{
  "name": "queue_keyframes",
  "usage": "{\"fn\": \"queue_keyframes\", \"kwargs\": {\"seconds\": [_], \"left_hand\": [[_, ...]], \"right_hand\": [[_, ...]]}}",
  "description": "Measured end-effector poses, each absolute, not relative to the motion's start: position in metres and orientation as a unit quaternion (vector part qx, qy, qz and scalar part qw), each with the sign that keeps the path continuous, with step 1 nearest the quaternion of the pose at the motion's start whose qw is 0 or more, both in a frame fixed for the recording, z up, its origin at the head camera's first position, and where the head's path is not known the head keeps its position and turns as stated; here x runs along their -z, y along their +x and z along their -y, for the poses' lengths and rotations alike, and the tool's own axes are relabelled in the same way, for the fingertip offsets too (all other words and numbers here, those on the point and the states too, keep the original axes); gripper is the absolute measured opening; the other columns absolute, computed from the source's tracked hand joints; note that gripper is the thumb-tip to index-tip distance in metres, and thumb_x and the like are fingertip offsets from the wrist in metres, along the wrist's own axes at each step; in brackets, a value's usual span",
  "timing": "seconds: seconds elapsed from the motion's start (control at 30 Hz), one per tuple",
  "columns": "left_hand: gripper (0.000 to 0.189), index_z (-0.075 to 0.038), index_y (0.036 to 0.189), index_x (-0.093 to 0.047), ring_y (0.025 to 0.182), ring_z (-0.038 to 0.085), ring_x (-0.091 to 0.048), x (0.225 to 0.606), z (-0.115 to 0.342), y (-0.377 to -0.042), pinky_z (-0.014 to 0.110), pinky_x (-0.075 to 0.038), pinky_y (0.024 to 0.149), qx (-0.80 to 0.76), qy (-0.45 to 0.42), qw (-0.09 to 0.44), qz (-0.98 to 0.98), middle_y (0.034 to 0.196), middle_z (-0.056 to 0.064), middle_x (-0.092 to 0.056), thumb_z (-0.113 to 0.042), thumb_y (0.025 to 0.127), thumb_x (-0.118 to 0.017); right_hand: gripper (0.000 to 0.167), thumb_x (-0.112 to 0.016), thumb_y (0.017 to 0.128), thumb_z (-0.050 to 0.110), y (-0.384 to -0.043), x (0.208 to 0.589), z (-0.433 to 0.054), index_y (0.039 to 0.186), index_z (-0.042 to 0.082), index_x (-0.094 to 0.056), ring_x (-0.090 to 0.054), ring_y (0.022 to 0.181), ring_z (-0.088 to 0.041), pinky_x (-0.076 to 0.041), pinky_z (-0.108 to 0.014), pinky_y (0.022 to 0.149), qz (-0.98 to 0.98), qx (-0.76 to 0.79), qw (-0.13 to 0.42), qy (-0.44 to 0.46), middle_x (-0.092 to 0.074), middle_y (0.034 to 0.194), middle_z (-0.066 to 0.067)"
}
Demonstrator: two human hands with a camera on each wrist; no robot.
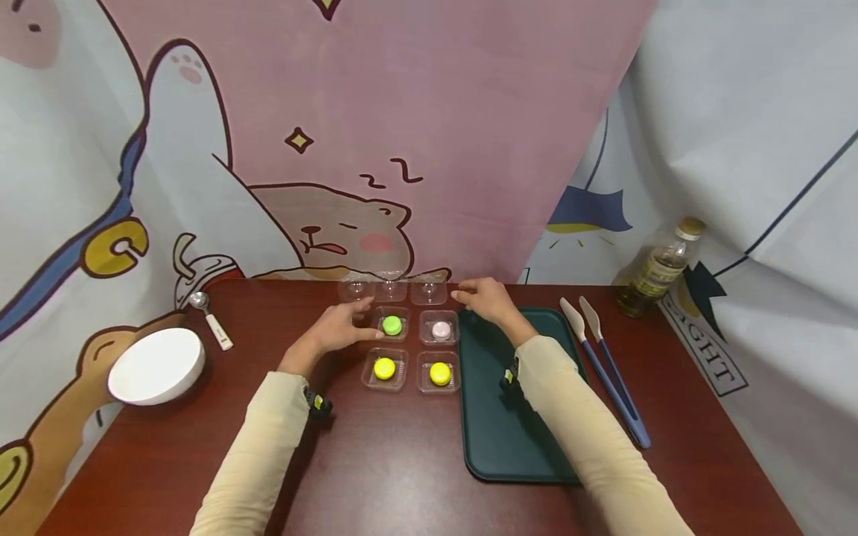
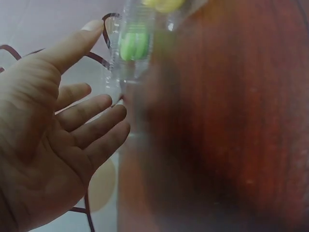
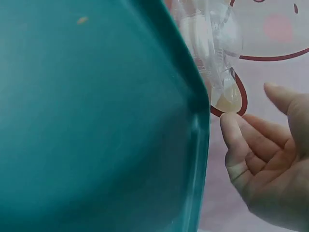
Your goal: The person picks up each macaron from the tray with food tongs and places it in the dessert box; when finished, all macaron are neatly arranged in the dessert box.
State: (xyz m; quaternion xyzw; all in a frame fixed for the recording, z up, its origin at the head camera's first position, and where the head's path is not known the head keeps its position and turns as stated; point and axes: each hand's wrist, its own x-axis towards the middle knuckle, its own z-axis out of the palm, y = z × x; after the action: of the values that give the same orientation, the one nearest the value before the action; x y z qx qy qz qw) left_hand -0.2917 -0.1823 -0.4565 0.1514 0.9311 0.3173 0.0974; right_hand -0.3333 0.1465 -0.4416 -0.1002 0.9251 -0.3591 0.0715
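Observation:
My left hand point(image 1: 333, 329) is beside the clear plastic box holding a green macaron point(image 1: 392, 325), its fingers extended and nothing in its grasp. In the left wrist view the palm faces that green macaron point(image 2: 134, 46), fingers spread apart. My right hand point(image 1: 492, 301) hovers over the far left corner of the dark green tray point(image 1: 496, 447), empty, with fingers loosely bent. To its left sits a clear box with a pale pink macaron point(image 1: 441, 330). Nearer me are two more boxes, holding a yellow macaron point(image 1: 384, 368) and another yellow macaron point(image 1: 439, 374).
Clear domed plastic lids point(image 1: 429, 290) line the table's back edge by the cloth backdrop. At left are a white bowl point(image 1: 157, 366) and a measuring spoon point(image 1: 213, 321). Blue-handled tongs point(image 1: 613, 380) lie right of the tray, a bottle point(image 1: 660, 268) behind them.

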Motion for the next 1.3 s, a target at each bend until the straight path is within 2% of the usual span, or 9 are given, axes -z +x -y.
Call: {"fn": "queue_keyframes", "kwargs": {"seconds": [0.1, 0.23, 0.37, 0.5, 0.63, 0.83, 1.1, 1.3], "left_hand": [[0.087, -0.010, 0.157, -0.038, 0.135, 0.038, -0.056, 0.461, 0.182, -0.293, 0.054, -0.044, 0.111, -0.331, 0.148, 0.104, -0.926, 0.147, 0.021, -0.056, -0.045, 0.088, -0.077], [0.086, -0.011, 0.157, -0.040, 0.135, 0.036, -0.056, 0.463, 0.182, -0.293, 0.054, -0.043, 0.112, -0.332, 0.143, 0.113, -0.926, 0.147, 0.019, -0.057, -0.045, 0.088, -0.078], [0.086, -0.013, 0.157, -0.040, 0.138, 0.037, -0.052, 0.463, 0.181, -0.293, 0.056, -0.041, 0.114, -0.319, 0.145, 0.122, -0.929, 0.147, 0.020, -0.057, -0.047, 0.087, -0.078], [0.086, -0.014, 0.157, -0.040, 0.139, 0.037, -0.051, 0.461, 0.179, -0.293, 0.055, -0.040, 0.115, -0.307, 0.146, 0.125, -0.932, 0.147, 0.020, -0.057, -0.046, 0.086, -0.079], [0.085, -0.015, 0.156, -0.041, 0.137, 0.035, -0.054, 0.460, 0.177, -0.293, 0.053, -0.041, 0.115, -0.290, 0.148, 0.124, -0.937, 0.147, 0.019, -0.056, -0.045, 0.086, -0.079], [0.082, -0.013, 0.154, -0.044, 0.134, 0.035, -0.057, 0.458, 0.173, -0.294, 0.053, -0.043, 0.112, -0.274, 0.154, 0.109, -0.943, 0.144, 0.020, -0.059, -0.043, 0.086, -0.080], [0.077, -0.013, 0.149, -0.052, 0.127, 0.033, -0.062, 0.460, 0.169, -0.294, 0.051, -0.047, 0.109, -0.267, 0.144, 0.080, -0.949, 0.137, 0.016, -0.065, -0.041, 0.084, -0.082], [0.077, -0.012, 0.148, -0.053, 0.132, 0.035, -0.057, 0.460, 0.168, -0.293, 0.053, -0.044, 0.112, -0.278, 0.138, 0.077, -0.948, 0.138, 0.016, -0.064, -0.041, 0.083, -0.083]], "right_hand": [[0.047, -0.062, 0.102, 0.035, -0.339, 0.443, -0.146, 0.136, 0.004, -0.064, -0.075, 0.096, -0.027, -0.058, -0.045, 0.090, -0.921, 0.376, 0.081, -0.061, -0.072, 0.125, -0.017], [0.043, -0.062, 0.101, 0.036, -0.348, 0.446, -0.141, 0.129, 0.004, -0.069, -0.076, 0.086, -0.021, -0.057, -0.037, 0.078, -0.914, 0.391, 0.106, -0.036, -0.077, 0.113, -0.013], [0.038, -0.064, 0.101, 0.035, -0.355, 0.449, -0.134, 0.123, 0.005, -0.073, -0.075, 0.079, -0.016, -0.052, -0.030, 0.065, -0.910, 0.395, 0.128, -0.016, -0.078, 0.107, -0.011], [0.035, -0.065, 0.100, 0.030, -0.361, 0.452, -0.128, 0.121, 0.004, -0.074, -0.073, 0.072, -0.012, -0.049, -0.026, 0.060, -0.905, 0.403, 0.136, -0.003, -0.079, 0.105, -0.011], [0.034, -0.066, 0.100, 0.028, -0.365, 0.452, -0.124, 0.120, 0.003, -0.074, -0.072, 0.068, -0.009, -0.047, -0.025, 0.058, -0.902, 0.405, 0.148, 0.006, -0.079, 0.105, -0.011], [0.032, -0.065, 0.100, 0.028, -0.369, 0.451, -0.120, 0.117, 0.003, -0.075, -0.071, 0.065, -0.007, -0.051, -0.029, 0.064, -0.908, 0.387, 0.159, 0.013, -0.079, 0.104, -0.010], [0.025, -0.067, 0.098, 0.023, -0.373, 0.454, -0.113, 0.112, 0.004, -0.077, -0.067, 0.058, -0.003, -0.047, -0.028, 0.060, -0.912, 0.385, 0.142, 0.012, -0.080, 0.099, -0.009], [0.020, -0.070, 0.095, 0.020, -0.373, 0.456, -0.112, 0.107, 0.007, -0.080, -0.068, 0.061, -0.005, -0.047, -0.026, 0.057, -0.916, 0.381, 0.120, 0.014, -0.080, 0.093, -0.006]]}}
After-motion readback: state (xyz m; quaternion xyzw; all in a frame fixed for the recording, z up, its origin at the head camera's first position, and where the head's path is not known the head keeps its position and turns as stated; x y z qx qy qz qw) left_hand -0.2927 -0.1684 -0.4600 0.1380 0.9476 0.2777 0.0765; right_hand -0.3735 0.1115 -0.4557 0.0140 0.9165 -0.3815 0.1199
